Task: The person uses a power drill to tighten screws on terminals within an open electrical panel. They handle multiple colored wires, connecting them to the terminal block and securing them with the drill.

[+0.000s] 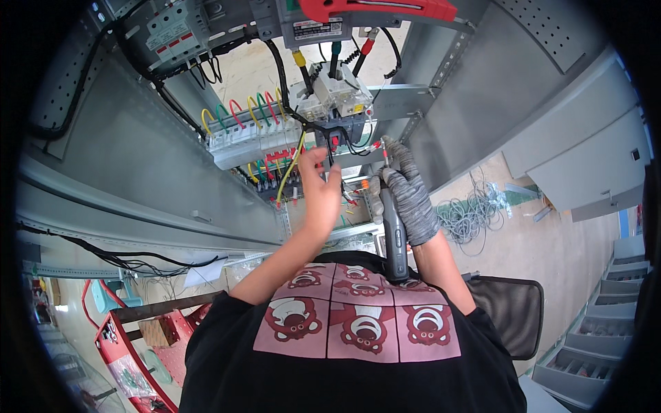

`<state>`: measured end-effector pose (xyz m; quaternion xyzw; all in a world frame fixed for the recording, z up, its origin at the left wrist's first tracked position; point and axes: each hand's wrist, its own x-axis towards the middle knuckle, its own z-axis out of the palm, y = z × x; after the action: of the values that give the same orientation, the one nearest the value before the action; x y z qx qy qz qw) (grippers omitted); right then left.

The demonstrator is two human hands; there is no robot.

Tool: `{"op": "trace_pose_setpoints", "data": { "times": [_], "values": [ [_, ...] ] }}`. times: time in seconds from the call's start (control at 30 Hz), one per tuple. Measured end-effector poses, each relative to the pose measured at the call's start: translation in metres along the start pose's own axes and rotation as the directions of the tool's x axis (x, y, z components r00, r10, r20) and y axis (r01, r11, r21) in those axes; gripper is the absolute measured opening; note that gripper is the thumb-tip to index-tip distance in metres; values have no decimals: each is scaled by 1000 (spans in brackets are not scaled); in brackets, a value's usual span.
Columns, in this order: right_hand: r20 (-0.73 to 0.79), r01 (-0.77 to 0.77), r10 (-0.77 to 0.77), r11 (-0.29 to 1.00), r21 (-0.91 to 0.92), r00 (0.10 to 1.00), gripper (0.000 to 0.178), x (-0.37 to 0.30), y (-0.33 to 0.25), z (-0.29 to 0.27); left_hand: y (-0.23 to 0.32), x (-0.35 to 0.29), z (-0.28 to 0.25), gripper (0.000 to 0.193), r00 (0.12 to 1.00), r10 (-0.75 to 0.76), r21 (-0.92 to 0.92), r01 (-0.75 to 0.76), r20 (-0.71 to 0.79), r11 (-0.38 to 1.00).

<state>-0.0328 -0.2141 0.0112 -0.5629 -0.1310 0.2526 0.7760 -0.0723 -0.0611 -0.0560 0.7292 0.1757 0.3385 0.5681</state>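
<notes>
My right hand [411,199], in a grey knitted glove, is wrapped round a dark cordless screwdriver [395,237]. The tool stands nearly upright, its thin red-and-silver bit [385,153] pointing at the right side of a dark circuit breaker [339,132]. The gloved fingertips reach up beside the bit. Bare, with thumb and bent fingers apart, my left hand [321,193] hovers below that breaker. Thin black wires [329,162] pass beside its fingers; I cannot make out whether they touch. A yellow-green wire [292,168] runs just to its left.
Grey cabinet walls [475,103] enclose both sides. Left of the breaker sits a row of small breakers [251,141] with coloured wire loops. A red-handled tool [379,8] lies at the top. Coiled grey cable [471,217] is on the floor right, a red cart [131,351] lower left.
</notes>
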Motion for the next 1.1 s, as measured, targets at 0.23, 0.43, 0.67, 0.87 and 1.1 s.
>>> {"op": "trace_pose_setpoints", "data": {
  "times": [0.23, 0.43, 0.67, 0.87, 1.1],
  "values": [
    [38, -12, 8, 994, 111, 999, 58, 0, -3, 0, 20, -1, 1, 36, 994, 56, -34, -54, 88, 998],
    [24, -4, 2, 997, 74, 1000, 57, 7, 4, -11, -6, -1, 2, 40, 958, -251, -315, 284, 141, 906],
    [23, 19, -21, 997, 80, 1000, 55, 5, -2, -10, -1, 9, 5, 49, 917, -278, -485, 388, 285, 784],
    [33, 13, -15, 997, 76, 999, 55, 6, 1, -12, 16, 17, 1, 51, 941, -204, -504, 318, 270, 803],
    [17, -24, 22, 989, 146, 1000, 56, 1, -14, -9, 28, 30, 11, 40, 933, -215, -516, 340, 288, 786]
  ]
}}
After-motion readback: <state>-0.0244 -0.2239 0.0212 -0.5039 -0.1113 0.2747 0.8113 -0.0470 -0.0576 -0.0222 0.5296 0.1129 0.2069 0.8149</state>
